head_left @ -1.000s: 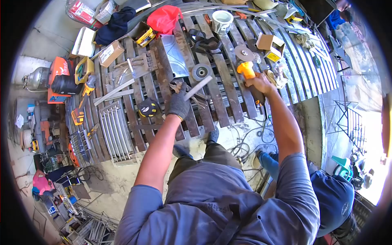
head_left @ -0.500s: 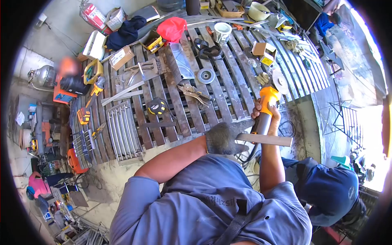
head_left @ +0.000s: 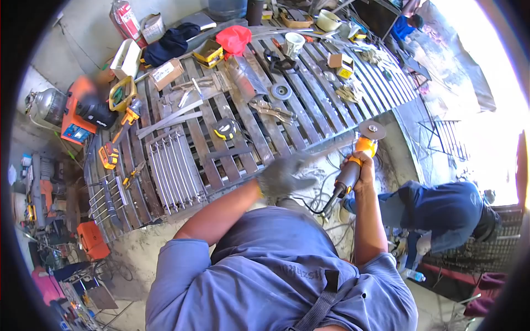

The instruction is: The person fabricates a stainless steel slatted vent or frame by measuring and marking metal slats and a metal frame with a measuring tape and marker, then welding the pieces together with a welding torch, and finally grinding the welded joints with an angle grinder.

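Note:
My bare right hand (head_left: 364, 172) is closed around the dark body of a yellow-headed angle grinder (head_left: 349, 175). The grinder points away from me, with its thin cutting disc (head_left: 372, 131) uppermost and its cord trailing down from the rear. My left hand (head_left: 284, 175), in a dark grey glove, is at the front edge of the slatted metal table (head_left: 259, 179). Motion smears its fingers, and I cannot make out whether a flat metal bar is in them. Close to that glove, a dark flat strip (head_left: 229, 153) and a black-and-yellow tape measure (head_left: 225, 129) lie on the slats.
A steel bar grille (head_left: 176, 175) lies on the table's left part, near locking pliers (head_left: 273, 110) and a grinding disc (head_left: 281, 91). Boxes and a red cloth (head_left: 234, 39) sit farther back. At right, a co-worker in dark blue (head_left: 441, 212) bends close to my right arm.
The grinder has turned so its disc stands uppermost and away from the table. My left glove has moved left, away from the grinder; the bar seen beside it earlier is no longer distinct.

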The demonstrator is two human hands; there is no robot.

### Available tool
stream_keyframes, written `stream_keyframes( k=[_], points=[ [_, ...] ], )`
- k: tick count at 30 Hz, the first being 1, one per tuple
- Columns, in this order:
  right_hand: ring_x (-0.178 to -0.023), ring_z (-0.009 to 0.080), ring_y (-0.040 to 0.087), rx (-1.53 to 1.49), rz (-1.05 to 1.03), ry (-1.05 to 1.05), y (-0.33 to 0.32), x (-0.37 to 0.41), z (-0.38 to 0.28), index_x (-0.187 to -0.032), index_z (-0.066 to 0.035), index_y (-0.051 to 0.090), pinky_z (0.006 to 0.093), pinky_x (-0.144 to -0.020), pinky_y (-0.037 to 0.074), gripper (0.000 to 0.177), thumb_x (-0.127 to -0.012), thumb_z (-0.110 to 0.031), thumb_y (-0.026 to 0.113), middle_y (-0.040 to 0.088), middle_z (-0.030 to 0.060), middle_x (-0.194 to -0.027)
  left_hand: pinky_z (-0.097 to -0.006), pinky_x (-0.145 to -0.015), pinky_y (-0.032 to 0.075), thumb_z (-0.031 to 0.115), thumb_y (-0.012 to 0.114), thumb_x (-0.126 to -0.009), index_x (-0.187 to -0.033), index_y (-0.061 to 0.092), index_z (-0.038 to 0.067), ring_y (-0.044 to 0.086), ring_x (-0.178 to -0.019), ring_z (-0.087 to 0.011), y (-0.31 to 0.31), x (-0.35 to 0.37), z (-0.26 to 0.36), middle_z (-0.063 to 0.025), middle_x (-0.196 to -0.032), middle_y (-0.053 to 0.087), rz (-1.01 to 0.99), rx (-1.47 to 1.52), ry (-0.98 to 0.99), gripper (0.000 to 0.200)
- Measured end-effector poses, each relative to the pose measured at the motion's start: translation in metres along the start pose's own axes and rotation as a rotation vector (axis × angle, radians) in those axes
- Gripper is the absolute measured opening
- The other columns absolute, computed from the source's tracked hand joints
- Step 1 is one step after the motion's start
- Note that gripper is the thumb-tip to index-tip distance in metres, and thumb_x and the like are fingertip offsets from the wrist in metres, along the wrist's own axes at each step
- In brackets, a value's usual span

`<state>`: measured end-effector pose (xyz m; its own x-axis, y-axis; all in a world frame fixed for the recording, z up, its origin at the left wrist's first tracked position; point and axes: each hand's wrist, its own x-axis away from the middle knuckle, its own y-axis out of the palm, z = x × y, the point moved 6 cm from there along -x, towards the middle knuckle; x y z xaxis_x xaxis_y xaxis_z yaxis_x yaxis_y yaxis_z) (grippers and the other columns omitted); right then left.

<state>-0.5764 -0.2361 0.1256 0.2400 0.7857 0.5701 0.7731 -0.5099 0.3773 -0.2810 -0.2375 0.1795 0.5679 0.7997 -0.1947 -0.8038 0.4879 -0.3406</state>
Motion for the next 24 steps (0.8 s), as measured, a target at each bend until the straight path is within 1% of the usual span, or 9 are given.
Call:
stream_keyframes(
  k=[3, 5, 8, 11, 12, 15, 19, 20, 24],
  points=[
    [-0.064, 0.0274, 0.069, 0.120, 0.145, 0.009, -0.070, -0.001, 0.018, -0.110, 0.000, 0.057, 0.0438, -0.058, 0.063, 0.030, -0.089, -0.015, 0.072, 0.066, 0.0132, -0.085, -0.0537, -0.096, 0.058, 0.044, 0.066, -0.105, -0.134, 0.071, 0.011, 0.071, -0.115, -0.0434, -0.031, 0.036, -0.101, -0.0237, -0.120, 0.074, 0.052, -0.290, -0.488, 0.044],
    [-0.064, 0.0276, 0.070, 0.257, 0.150, 0.049, -0.093, 0.015, 0.025, -0.114, -0.002, 0.057, 0.0431, -0.056, 0.063, 0.031, -0.090, -0.013, 0.072, 0.066, 0.0132, -0.085, -0.0585, -0.087, 0.058, 0.035, 0.065, -0.104, -0.132, 0.068, 0.010, 0.072, -0.102, -0.0453, -0.024, 0.057, -0.192, -0.0221, -0.112, 0.069, 0.175, -0.639, -0.323, 0.037],
    [-0.067, 0.0252, 0.069, 0.449, 0.053, -0.020, -0.079, 0.030, 0.033, -0.129, -0.007, 0.053, 0.0417, -0.057, 0.064, 0.040, -0.092, -0.004, 0.070, 0.065, 0.0113, -0.089, -0.0596, -0.082, 0.060, 0.032, 0.066, -0.101, -0.142, 0.068, 0.015, 0.072, -0.096, -0.0459, -0.018, 0.062, -0.205, -0.0203, -0.119, 0.067, 0.165, -0.788, -0.218, 0.044],
    [-0.076, 0.0231, 0.069, 0.563, -0.071, -0.069, -0.053, 0.029, 0.049, -0.138, -0.008, 0.046, 0.0420, -0.058, 0.065, 0.055, -0.090, 0.002, 0.071, 0.064, 0.0119, -0.101, -0.0577, -0.085, 0.060, 0.031, 0.068, -0.099, -0.148, 0.066, 0.018, 0.071, -0.104, -0.0450, -0.011, 0.056, -0.192, -0.0186, -0.126, 0.065, 0.102, -0.848, -0.348, 0.052],
    [-0.078, 0.0224, 0.070, 0.601, -0.108, -0.071, -0.046, 0.023, 0.058, -0.138, -0.008, 0.045, 0.0413, -0.058, 0.065, 0.056, -0.090, 0.002, 0.073, 0.064, 0.0119, -0.103, -0.0577, -0.097, 0.055, 0.030, 0.069, -0.097, -0.148, 0.067, 0.018, 0.066, -0.117, -0.0418, -0.007, 0.057, -0.194, -0.0160, -0.128, 0.065, 0.109, -0.814, -0.373, 0.052],
    [-0.079, 0.0216, 0.070, 0.751, -0.195, -0.024, -0.021, 0.006, 0.083, -0.139, -0.007, 0.044, 0.0391, -0.056, 0.066, 0.061, -0.088, -0.003, 0.078, 0.064, 0.0103, -0.102, -0.0594, -0.108, 0.046, 0.030, 0.068, -0.097, -0.150, 0.066, 0.019, 0.059, -0.128, -0.0389, -0.001, 0.054, -0.194, -0.0128, -0.132, 0.064, 0.212, -0.972, -0.183, 0.054],
    [-0.086, 0.0254, 0.072, 1.135, -0.246, -0.169, -0.008, -0.017, 0.108, -0.145, -0.001, 0.045, 0.0409, -0.077, 0.062, 0.077, -0.080, -0.015, 0.084, 0.069, 0.0162, -0.109, -0.0597, -0.111, 0.042, 0.033, 0.072, -0.095, -0.149, 0.065, 0.013, 0.056, -0.131, -0.0386, -0.001, 0.048, -0.201, -0.0157, -0.135, 0.062, 0.319, -0.837, -0.180, 0.058],
    [-0.096, 0.0291, 0.074, 1.178, -0.265, -0.093, 0.016, 0.000, 0.100, -0.152, 0.002, 0.042, 0.0435, -0.087, 0.061, 0.088, -0.078, -0.020, 0.085, 0.071, 0.0201, -0.113, -0.0583, -0.113, 0.043, 0.038, 0.076, -0.093, -0.144, 0.065, 0.002, 0.057, -0.128, -0.0423, -0.003, 0.051, -0.201, -0.0204, -0.136, 0.061, 0.357, -0.798, -0.208, 0.064],
    [-0.119, 0.0374, 0.073, 1.340, -0.283, -0.138, 0.015, -0.011, 0.120, -0.168, 0.005, 0.026, 0.0441, -0.103, 0.058, 0.110, -0.077, -0.022, 0.083, 0.072, 0.0280, -0.128, -0.0564, -0.109, 0.046, 0.040, 0.077, -0.090, -0.139, 0.065, 0.004, 0.061, -0.121, -0.0436, -0.013, 0.076, -0.194, -0.0195, -0.135, 0.062, 0.428, -0.908, -0.308, 0.062]
  ],
)
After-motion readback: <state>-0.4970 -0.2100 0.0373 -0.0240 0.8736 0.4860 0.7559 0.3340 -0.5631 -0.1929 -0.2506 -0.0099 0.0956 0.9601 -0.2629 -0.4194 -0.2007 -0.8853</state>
